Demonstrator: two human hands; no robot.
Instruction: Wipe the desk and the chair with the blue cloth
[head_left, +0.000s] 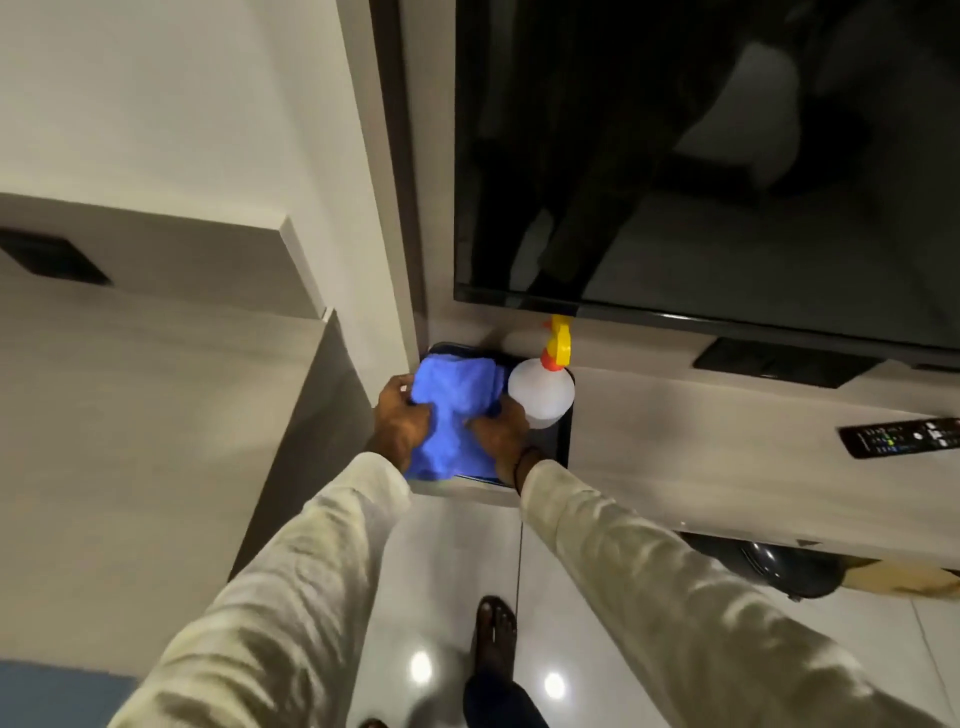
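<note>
Pale sleeves (291, 597) are stretched forward; the blue cloth (451, 410) is gripped at both sides, left hand (400, 422) and right hand (501, 434) closed on it, over a dark tray (563, 441). A spray bottle (542, 391) is seen just beside the right hand.

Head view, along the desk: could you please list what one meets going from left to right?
Left hand → blue cloth → right hand → spray bottle → remote control.
</note>
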